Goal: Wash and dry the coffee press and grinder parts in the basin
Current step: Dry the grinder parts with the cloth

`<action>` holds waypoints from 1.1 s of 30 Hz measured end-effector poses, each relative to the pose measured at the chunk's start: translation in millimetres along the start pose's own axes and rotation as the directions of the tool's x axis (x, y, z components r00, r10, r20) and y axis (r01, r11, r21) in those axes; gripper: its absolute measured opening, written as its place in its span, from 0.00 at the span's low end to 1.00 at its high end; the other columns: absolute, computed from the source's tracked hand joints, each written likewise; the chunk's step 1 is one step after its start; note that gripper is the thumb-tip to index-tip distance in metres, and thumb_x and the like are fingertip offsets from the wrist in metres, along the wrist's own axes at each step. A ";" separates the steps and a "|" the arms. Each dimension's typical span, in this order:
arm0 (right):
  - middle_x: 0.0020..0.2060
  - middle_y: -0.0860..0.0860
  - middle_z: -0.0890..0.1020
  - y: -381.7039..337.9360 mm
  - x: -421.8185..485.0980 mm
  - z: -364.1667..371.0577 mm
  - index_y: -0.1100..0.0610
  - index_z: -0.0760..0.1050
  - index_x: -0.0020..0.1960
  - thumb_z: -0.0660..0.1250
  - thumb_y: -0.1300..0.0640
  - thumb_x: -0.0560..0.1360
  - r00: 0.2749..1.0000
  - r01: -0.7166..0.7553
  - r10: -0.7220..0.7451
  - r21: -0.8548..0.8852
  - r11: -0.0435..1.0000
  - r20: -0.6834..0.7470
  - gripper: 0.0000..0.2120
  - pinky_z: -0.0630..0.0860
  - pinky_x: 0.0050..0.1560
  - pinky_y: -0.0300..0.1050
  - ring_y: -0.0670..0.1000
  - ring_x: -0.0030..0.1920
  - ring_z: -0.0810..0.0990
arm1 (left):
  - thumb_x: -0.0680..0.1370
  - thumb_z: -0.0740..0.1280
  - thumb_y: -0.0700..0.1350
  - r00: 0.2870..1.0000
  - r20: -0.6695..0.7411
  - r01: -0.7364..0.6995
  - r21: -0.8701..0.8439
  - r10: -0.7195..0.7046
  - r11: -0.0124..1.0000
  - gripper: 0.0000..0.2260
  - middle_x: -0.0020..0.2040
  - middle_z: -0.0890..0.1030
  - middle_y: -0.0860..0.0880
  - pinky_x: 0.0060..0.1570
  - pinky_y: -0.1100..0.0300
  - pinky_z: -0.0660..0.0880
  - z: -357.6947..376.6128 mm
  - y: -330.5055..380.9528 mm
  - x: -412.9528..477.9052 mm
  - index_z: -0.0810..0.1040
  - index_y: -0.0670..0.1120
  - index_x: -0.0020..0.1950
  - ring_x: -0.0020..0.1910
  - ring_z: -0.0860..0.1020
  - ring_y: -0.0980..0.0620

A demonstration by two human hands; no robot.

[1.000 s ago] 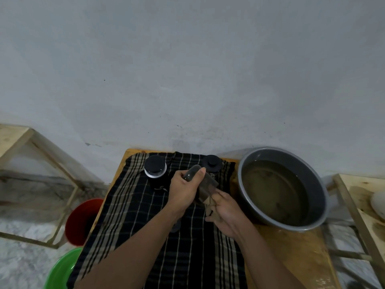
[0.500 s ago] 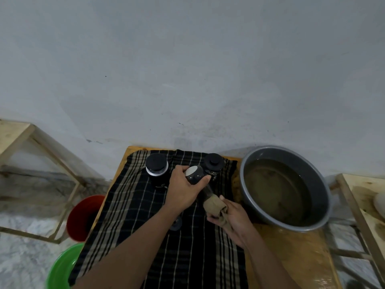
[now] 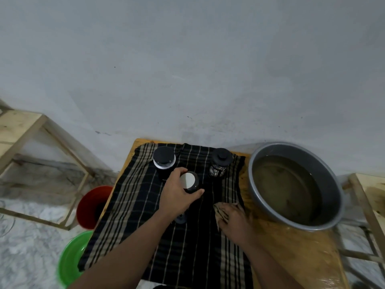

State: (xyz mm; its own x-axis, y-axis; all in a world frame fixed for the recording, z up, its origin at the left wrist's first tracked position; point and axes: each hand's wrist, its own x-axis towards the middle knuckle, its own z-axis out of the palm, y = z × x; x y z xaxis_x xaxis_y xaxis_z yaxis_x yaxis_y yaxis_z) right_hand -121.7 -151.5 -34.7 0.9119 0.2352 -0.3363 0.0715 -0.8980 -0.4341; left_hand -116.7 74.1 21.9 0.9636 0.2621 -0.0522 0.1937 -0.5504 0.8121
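Dark jar (image 3: 191, 182) with a pale round top, upright over the middle of the checked cloth (image 3: 198, 257), nearer the viewer than the two other vessels and roughly between them. The left hand (image 3: 176, 198) grips it from the near side, thumb curled round the right of its wall and fingers wrapped round the left and far side; the hand hides the lower part of the jar, so it cannot be told whether its base touches the cloth. At the far left of the cloth stands a black-lidded canister (image 3: 164, 160) (a bright band runs beneath its lid); at the far right stands the coffee press (image 3: 221, 163), black lid and knob on top. A small dark round piece (image 3: 180, 220) lies on the cloth, partly covered by the left wrist. The right hand (image 3: 234, 223) lies knuckles up on a tan rag (image 3: 221, 210) at the right edge of the cloth; motion blur leaves it unclear whether its fingers clasp the rag or only press on it. Just to the right, on the bare wet wood of the table (image 3: 291, 259), sits the grey basin (image 3: 256, 197), filled with murky water. On the floor to the left are a red bucket (image 3: 91, 207) and a green bowl (image 3: 71, 260). Wooden frames stand at the left (image 3: 20, 130) and right (image 3: 373, 197), against a plain grey wall (image 3: 187, 69).
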 end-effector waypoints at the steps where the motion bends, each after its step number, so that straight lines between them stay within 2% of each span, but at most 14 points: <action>1: 0.69 0.39 0.74 -5.3 1.8 -4.1 0.40 0.72 0.70 0.63 0.46 0.78 0.999 -0.036 0.037 -0.021 0.999 0.024 0.21 0.62 0.73 0.60 0.51 0.76 0.64 | 0.67 0.80 0.58 1.000 -0.012 -0.019 0.045 0.020 0.999 0.35 0.64 0.74 0.56 0.60 0.55 0.75 -2.5 -3.3 -0.4 0.69 0.53 0.69 0.62 0.72 0.54; 4: 0.70 0.41 0.75 -22.2 3.9 -11.9 0.40 0.72 0.69 0.61 0.46 0.80 0.987 -0.138 0.141 -0.039 0.990 0.078 0.18 0.47 0.75 0.69 0.54 0.80 0.55 | 0.67 0.80 0.58 0.998 -0.045 -0.036 0.138 0.043 0.990 0.35 0.64 0.75 0.55 0.59 0.53 0.75 -12.4 -16.8 -1.7 0.70 0.52 0.70 0.61 0.71 0.52; 8: 0.71 0.44 0.74 -28.9 1.9 -13.2 0.40 0.74 0.66 0.62 0.45 0.80 0.983 -0.167 0.173 -0.090 0.982 0.058 0.15 0.37 0.72 0.75 0.56 0.81 0.49 | 0.69 0.80 0.52 0.992 -0.121 0.031 0.102 -0.019 0.994 0.34 0.64 0.74 0.52 0.61 0.52 0.74 -29.7 -39.2 -10.5 0.70 0.49 0.70 0.64 0.70 0.51; 12: 0.70 0.45 0.74 -29.3 1.5 -10.0 0.41 0.74 0.66 0.61 0.45 0.80 0.984 -0.167 0.172 -0.123 0.978 0.038 0.15 0.36 0.71 0.77 0.55 0.82 0.47 | 0.69 0.81 0.49 0.967 -0.209 0.165 0.063 -0.148 0.984 0.34 0.64 0.74 0.50 0.63 0.51 0.74 -41.2 -67.6 -12.2 0.70 0.47 0.70 0.66 0.71 0.47; 15: 0.71 0.44 0.74 -31.8 6.2 -7.9 0.42 0.74 0.67 0.60 0.44 0.80 0.983 -0.172 0.181 -0.158 0.972 0.044 0.16 0.37 0.71 0.77 0.54 0.81 0.48 | 0.67 0.82 0.47 0.954 -0.196 0.246 0.088 -0.226 0.965 0.35 0.65 0.74 0.47 0.63 0.48 0.75 -41.4 -84.3 -7.4 0.69 0.46 0.69 0.66 0.72 0.45; 19: 0.70 0.45 0.75 -39.2 10.1 -6.7 0.44 0.76 0.65 0.59 0.44 0.81 0.975 -0.209 0.218 -0.190 0.959 0.030 0.15 0.37 0.71 0.77 0.55 0.81 0.53 | 0.66 0.83 0.49 0.957 -0.175 0.261 0.186 -0.230 0.947 0.36 0.65 0.73 0.48 0.59 0.48 0.76 -40.5 -98.2 -3.4 0.69 0.47 0.68 0.65 0.72 0.44; 21: 0.68 0.46 0.76 -43.9 10.3 -4.1 0.45 0.77 0.62 0.60 0.46 0.80 0.976 -0.216 0.219 -0.183 0.959 -0.003 0.13 0.37 0.72 0.76 0.55 0.80 0.55 | 0.65 0.83 0.53 0.962 -0.149 0.255 0.196 -0.228 0.947 0.37 0.65 0.73 0.47 0.60 0.48 0.75 -42.0 -103.7 -1.4 0.69 0.48 0.68 0.65 0.72 0.44; 23: 0.66 0.46 0.76 -50.3 10.1 0.1 0.47 0.77 0.61 0.62 0.49 0.80 0.985 -0.166 0.158 -0.161 0.973 -0.067 0.11 0.37 0.73 0.74 0.54 0.79 0.56 | 0.68 0.79 0.60 0.962 -0.177 0.246 0.218 -0.210 0.944 0.35 0.65 0.72 0.46 0.63 0.45 0.73 -43.3 -106.9 -5.0 0.70 0.47 0.68 0.65 0.70 0.45; 25: 0.66 0.45 0.75 -59.7 12.2 7.0 0.49 0.77 0.63 0.63 0.51 0.79 0.996 -0.028 0.015 -0.141 0.990 -0.093 0.13 0.38 0.76 0.69 0.53 0.78 0.58 | 0.72 0.69 0.64 0.942 -0.292 0.238 0.226 -0.167 0.945 0.30 0.63 0.73 0.46 0.63 0.40 0.69 -47.2 -106.6 -19.3 0.72 0.47 0.66 0.64 0.70 0.44; 27: 0.67 0.44 0.74 -73.2 16.1 14.6 0.49 0.75 0.66 0.66 0.50 0.77 0.988 0.156 -0.157 -0.057 0.986 -0.015 0.17 0.48 0.79 0.62 0.52 0.77 0.61 | 0.73 0.64 0.63 0.930 -0.359 0.166 0.225 -0.077 0.960 0.25 0.58 0.73 0.47 0.59 0.42 0.68 -50.0 -108.7 -40.6 0.74 0.47 0.62 0.60 0.71 0.44; 29: 0.69 0.45 0.72 -88.7 20.3 21.5 0.47 0.71 0.71 0.70 0.48 0.74 0.956 0.267 -0.271 0.048 0.963 0.116 0.26 0.60 0.76 0.54 0.52 0.74 0.65 | 0.71 0.66 0.62 0.957 -0.288 0.073 0.172 -0.021 0.982 0.24 0.54 0.71 0.52 0.54 0.50 0.71 -46.4 -111.7 -65.3 0.73 0.47 0.60 0.54 0.72 0.50; 31: 0.72 0.46 0.69 -103.4 23.2 27.8 0.47 0.64 0.77 0.73 0.48 0.72 0.927 0.295 -0.292 0.024 0.955 0.234 0.35 0.63 0.73 0.52 0.51 0.73 0.65 | 0.69 0.71 0.63 0.989 -0.137 0.071 0.086 -0.059 0.994 0.28 0.55 0.70 0.54 0.51 0.58 0.76 -38.3 -113.0 -85.9 0.72 0.49 0.62 0.53 0.74 0.57; 33: 0.72 0.46 0.69 -109.6 23.6 32.0 0.47 0.64 0.77 0.73 0.50 0.74 0.924 0.312 -0.284 -0.073 0.947 0.254 0.34 0.62 0.70 0.53 0.51 0.73 0.65 | 0.66 0.75 0.63 0.991 -0.049 0.128 0.092 -0.124 0.987 0.34 0.59 0.70 0.56 0.54 0.58 0.79 -27.4 -114.7 -95.3 0.71 0.51 0.66 0.56 0.75 0.58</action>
State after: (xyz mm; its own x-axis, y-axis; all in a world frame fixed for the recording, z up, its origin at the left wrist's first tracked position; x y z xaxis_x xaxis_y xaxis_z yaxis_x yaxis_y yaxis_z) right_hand -120.9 -35.7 -21.8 0.7201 0.5672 -0.3997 0.3814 -0.8048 -0.4548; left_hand -235.8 134.0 -50.4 0.9220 0.3667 -0.1240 0.3317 -0.5832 0.7415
